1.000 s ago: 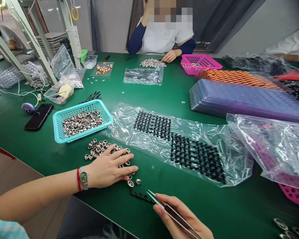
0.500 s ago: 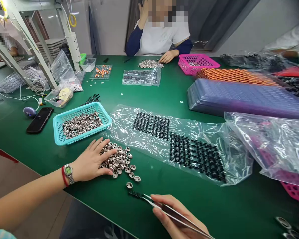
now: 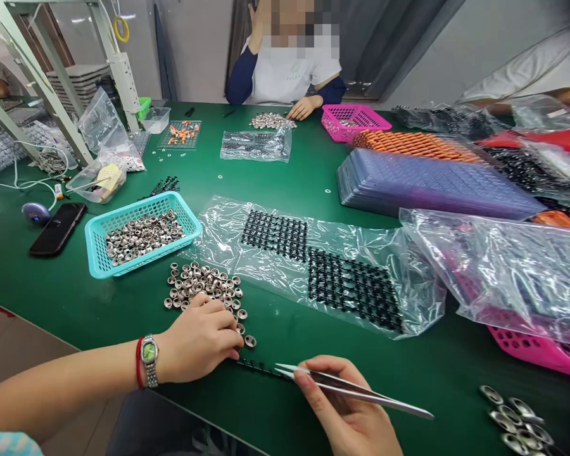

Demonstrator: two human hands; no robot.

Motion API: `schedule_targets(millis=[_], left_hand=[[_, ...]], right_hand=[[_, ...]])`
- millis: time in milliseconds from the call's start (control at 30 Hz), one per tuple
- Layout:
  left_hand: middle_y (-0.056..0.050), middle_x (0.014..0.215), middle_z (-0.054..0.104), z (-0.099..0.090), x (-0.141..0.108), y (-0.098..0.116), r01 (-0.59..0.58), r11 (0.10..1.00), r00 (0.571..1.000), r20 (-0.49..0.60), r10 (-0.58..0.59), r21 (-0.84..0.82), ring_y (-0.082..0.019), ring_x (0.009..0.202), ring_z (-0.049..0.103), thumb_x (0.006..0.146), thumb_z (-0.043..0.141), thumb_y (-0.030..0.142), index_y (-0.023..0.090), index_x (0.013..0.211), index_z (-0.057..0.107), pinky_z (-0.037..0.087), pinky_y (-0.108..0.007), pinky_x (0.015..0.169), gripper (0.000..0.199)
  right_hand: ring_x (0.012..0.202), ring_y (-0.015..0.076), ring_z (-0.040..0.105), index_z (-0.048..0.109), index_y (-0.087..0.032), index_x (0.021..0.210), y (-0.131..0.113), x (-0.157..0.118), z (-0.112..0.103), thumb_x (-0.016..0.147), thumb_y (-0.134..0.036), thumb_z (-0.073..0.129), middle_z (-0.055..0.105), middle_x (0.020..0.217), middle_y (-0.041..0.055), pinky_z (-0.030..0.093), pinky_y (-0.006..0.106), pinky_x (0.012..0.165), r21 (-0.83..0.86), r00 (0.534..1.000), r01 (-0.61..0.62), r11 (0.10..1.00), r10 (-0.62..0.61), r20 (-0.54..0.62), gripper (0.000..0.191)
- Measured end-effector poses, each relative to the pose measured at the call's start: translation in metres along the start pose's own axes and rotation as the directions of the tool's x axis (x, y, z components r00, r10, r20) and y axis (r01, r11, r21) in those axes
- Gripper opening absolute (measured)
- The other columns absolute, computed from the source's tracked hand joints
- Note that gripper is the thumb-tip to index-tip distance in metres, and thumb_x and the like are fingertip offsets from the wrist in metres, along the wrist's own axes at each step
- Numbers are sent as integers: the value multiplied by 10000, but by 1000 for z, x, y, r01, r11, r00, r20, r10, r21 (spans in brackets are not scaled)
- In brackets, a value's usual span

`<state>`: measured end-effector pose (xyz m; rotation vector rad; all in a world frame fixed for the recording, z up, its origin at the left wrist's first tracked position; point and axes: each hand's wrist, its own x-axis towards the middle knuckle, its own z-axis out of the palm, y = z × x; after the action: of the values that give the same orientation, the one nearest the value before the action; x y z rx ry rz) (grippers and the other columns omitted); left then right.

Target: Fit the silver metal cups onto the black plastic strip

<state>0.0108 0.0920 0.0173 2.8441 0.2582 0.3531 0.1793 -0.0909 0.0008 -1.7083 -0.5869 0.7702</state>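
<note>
Tweezers (image 3: 361, 394) of silver metal fill my right hand (image 3: 354, 418); left hand (image 3: 199, 339) curls by round silver pieces (image 3: 194, 278), grip unclear.

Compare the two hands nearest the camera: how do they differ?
The right hand holds tweezers; the left hand shows no tool. The left hand covers the near edge of the loose metal pieces, while the right hand is clear of them. Both are bare, with bent fingers.
</note>
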Motion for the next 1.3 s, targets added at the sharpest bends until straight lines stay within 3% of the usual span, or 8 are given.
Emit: schedule_targets(millis=[167,267,367,533,967,1133,1300], left_hand=[[14,849,732,-3,-3,9,21,999,999,-49,-22,-31,-177,835,624,966,765,176,200,904,712,400,-351,798,86],[-4,857,734,-2,-10,28,33,993,987,-154,-51,-116,-173,798,620,1027,650,140,193,929,704,428,-328,767,123],[-32,960,774,5,-17,51,52,979,958,-269,-104,-195,-180,855,661,1060,547,115,188,896,673,496,-307,789,220],[-78,1113,812,23,-22,71,126,982,939,-302,-164,-141,-223,993,725,1083,445,99,163,967,670,546,-348,892,261],[-65,1178,822,30,-28,71,137,984,947,-276,-164,-115,-205,1098,717,1056,464,75,180,1041,695,471,-361,963,254],[-78,1167,821,30,-26,71,108,990,950,-283,-130,-91,-210,1091,713,1059,401,64,173,1045,698,492,-370,950,317],[-80,1105,822,20,-25,70,123,959,921,-332,-206,-256,-210,1019,741,1089,461,117,173,1020,676,563,-336,928,233]], right_hand=[[577,155,627,707,-243,879,7,6,-3,884,-600,763,691,723,0,513,233,529,-129,986,168,977,-167,15,361],[561,150,665,711,-239,843,11,7,3,925,-540,740,704,706,6,536,208,517,-228,959,280,932,-280,33,313],[554,138,663,682,-238,784,12,6,11,952,-528,712,686,682,-4,537,192,537,-316,937,319,894,-346,-34,337],[515,112,630,663,-236,769,10,5,17,966,-508,700,654,660,-24,514,170,518,-361,909,347,866,-405,-98,338],[530,133,666,685,-243,798,10,2,12,984,-445,691,691,681,-9,546,189,512,-380,923,345,858,-383,-27,275],[624,134,738,707,-250,874,12,3,12,990,-369,699,752,763,0,596,167,596,-353,892,428,832,-451,19,166],[636,139,738,711,-258,867,7,4,13,966,-330,736,746,769,-3,604,183,592,-260,888,430,865,-457,-53,125]])
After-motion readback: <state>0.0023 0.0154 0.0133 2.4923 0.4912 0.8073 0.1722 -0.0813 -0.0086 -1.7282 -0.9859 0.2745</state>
